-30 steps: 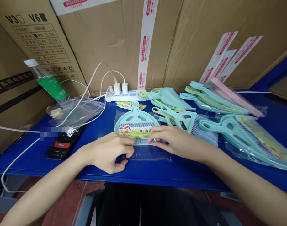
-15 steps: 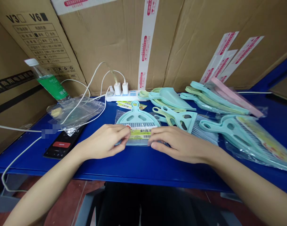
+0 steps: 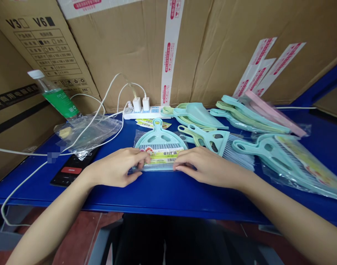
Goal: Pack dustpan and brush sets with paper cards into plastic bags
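A light-blue dustpan and brush set (image 3: 158, 138) lies flat in a clear plastic bag in front of me, handle pointing away. Its yellow-and-white label card (image 3: 164, 154) shows through the plastic. At the bag's left side is my left hand (image 3: 121, 165), fingers bent and thumb apart from them, with the fingertips close to the label. My right hand (image 3: 207, 165) pinches the bag's lower right edge; its fingertips partly cover the label's end. Just beyond the right hand lie a loose light-blue brush (image 3: 216, 140) with grey bristles and a green one partly beneath it.
Stacked dustpans (image 3: 201, 114) and a bagged set (image 3: 290, 154) lie to the right, with a pink dustpan (image 3: 276, 112) behind. A power strip (image 3: 154, 114) sits at the back. At left are a bottle (image 3: 59, 101), crumpled plastic bags (image 3: 93, 129), white cables and a phone (image 3: 71, 169).
My left hand has drawn slightly left, its thumb parting from the fingers, and more of the label shows. The right hand stays at the bag's right edge.
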Tool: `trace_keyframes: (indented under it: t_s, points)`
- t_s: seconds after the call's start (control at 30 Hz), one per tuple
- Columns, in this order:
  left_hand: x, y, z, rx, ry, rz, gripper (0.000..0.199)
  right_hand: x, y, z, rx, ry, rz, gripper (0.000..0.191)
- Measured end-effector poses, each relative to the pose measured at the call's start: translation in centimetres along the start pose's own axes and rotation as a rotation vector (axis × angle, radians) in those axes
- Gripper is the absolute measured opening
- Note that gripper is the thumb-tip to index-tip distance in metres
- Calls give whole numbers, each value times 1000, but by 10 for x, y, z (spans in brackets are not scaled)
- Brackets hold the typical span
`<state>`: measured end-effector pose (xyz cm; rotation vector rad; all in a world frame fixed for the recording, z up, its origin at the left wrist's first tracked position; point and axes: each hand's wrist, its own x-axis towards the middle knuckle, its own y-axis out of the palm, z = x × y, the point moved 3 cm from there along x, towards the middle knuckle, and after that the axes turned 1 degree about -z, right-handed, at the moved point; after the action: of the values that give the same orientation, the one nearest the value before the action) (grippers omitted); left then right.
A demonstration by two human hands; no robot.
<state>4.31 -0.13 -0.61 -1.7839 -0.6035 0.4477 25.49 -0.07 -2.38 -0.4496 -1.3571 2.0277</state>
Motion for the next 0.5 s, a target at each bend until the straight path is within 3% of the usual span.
trace_keyframes:
  t_s: [0.17,0.33,0.5]
  points:
    - [-2,2,3,7,52,-29,25,0,1,-1,-14,0,-7,25]
    - [1,2,8,-10,10,-53,10,1,1,-2,7,6,-23,24]
    - [5,3,12,-83,-35,-49,11,2,0,-4,65,78,-77,17]
